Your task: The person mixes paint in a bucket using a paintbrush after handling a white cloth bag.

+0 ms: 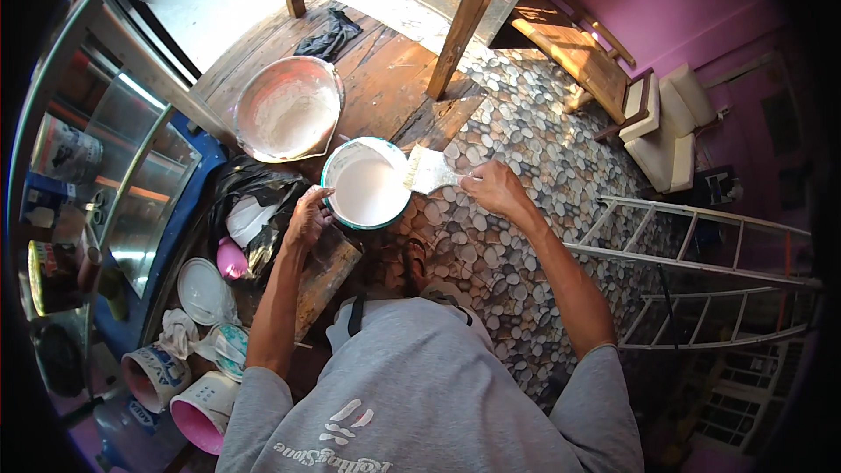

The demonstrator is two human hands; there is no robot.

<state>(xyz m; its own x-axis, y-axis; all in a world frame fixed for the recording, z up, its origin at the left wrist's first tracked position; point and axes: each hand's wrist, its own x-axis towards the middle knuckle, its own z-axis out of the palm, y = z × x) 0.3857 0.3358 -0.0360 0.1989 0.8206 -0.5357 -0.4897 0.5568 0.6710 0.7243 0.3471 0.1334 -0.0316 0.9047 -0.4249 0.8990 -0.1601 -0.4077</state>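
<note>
My left hand (308, 219) grips the near-left rim of a round paint bucket (404, 196) with a teal edge. Pale, nearly white paint (367, 191) fills part of it, and smears coat the inner wall. In my right hand (491, 187) is a wide paintbrush (432, 170), its handle held between closed fingers. The paint-covered bristles meet the bucket's right rim. Just beyond the bucket, a larger basin (289, 110) crusted with pale paint rests on a wooden table.
A black cloth (329, 34) lies on the wooden table (385, 57), near wooden posts (464, 26). Left are a glass display case (131, 184), a black plastic bag (236, 188) and paint pails (203, 407). A metal ladder (692, 236), bench (574, 52) and chair (670, 123) stand right on the pebble-patterned floor.
</note>
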